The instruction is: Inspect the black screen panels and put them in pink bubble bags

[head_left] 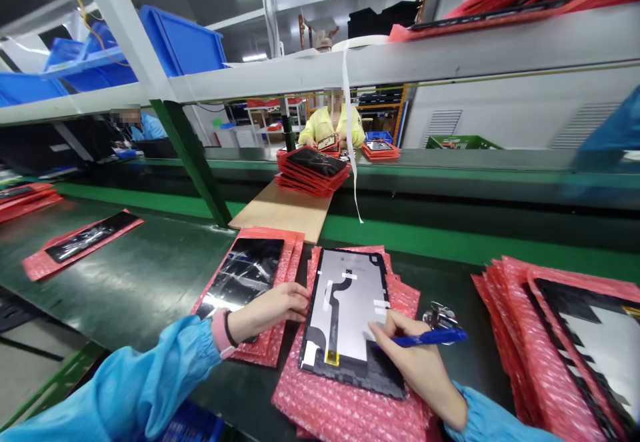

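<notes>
A tablet screen (357, 312) lies with its silver back up on a stack of red bubble-wrap bags (320, 395). My left hand (275, 312), fingers curled together, holds the screen at its left edge. A blue pen (425, 338) is gripped in my right hand (415, 355), whose fingertips reach over the lower right of the screen. The pen's tip is hard to make out. Left of this stack, a glossy black screen (245, 275) rests on more red bags, partly behind my left forearm.
At right stands a pile of bagged screens (530, 335), with a small metal object (440, 314) nearby. A wooden board (280, 212) carries stacked screens (313, 169). A green post (193, 162) rises at left. Across the bench, a person in yellow (333, 125) handles a screen.
</notes>
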`<action>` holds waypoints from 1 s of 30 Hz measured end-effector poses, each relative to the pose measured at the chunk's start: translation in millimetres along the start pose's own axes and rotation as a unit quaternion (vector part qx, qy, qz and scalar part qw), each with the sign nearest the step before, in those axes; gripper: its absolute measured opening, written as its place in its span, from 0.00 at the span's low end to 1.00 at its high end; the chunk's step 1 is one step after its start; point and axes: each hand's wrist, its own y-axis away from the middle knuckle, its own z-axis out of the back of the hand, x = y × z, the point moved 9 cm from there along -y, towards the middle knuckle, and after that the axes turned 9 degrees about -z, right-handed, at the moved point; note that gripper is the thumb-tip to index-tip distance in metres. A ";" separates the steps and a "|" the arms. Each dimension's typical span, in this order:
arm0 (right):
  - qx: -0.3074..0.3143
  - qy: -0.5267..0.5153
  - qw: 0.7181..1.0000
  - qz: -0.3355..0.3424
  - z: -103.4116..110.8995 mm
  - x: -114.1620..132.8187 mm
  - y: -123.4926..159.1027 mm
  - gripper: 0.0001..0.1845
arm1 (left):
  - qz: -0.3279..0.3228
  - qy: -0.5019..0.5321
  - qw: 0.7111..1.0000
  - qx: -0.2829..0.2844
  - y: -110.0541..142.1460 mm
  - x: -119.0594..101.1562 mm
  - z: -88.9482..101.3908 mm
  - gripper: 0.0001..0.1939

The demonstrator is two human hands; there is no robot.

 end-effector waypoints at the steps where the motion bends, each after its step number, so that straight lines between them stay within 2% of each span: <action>1: -0.008 0.003 1.000 0.001 0.2 -0.3 -1.2 0.22 | 0.011 0.012 1.000 0.003 -0.5 2.7 -0.6 0.16; 9: -0.005 -0.003 1.000 -0.009 -1.6 2.8 -2.2 0.21 | 0.038 0.021 0.999 -0.006 -8.6 6.5 1.3 0.16; 13: -0.017 -0.042 0.999 -0.028 1.2 -2.4 -3.4 0.22 | 0.022 -0.001 1.000 -0.012 -16.6 2.4 1.2 0.18; 20: 0.014 -0.160 0.984 -0.081 5.3 -6.3 -8.7 0.23 | -0.082 0.051 0.995 0.019 -37.1 -24.5 -34.7 0.19; 23: -0.004 -0.175 0.982 -0.071 26.9 2.3 -8.2 0.25 | -0.121 0.074 0.990 -0.013 -33.0 -37.6 -39.5 0.21; 26: -0.105 -0.191 0.975 -0.033 71.8 16.6 -7.7 0.24 | -0.206 0.093 0.973 -0.050 -22.8 -63.5 -34.9 0.25; 28: -0.171 -0.228 0.958 -0.013 99.8 24.8 -7.9 0.20 | -0.243 0.112 0.961 -0.069 -16.6 -80.8 -30.5 0.24; 30: -0.196 -0.276 0.941 0.004 116.2 32.2 -10.7 0.16 | -0.259 0.131 0.954 -0.081 -13.2 -95.1 -26.8 0.22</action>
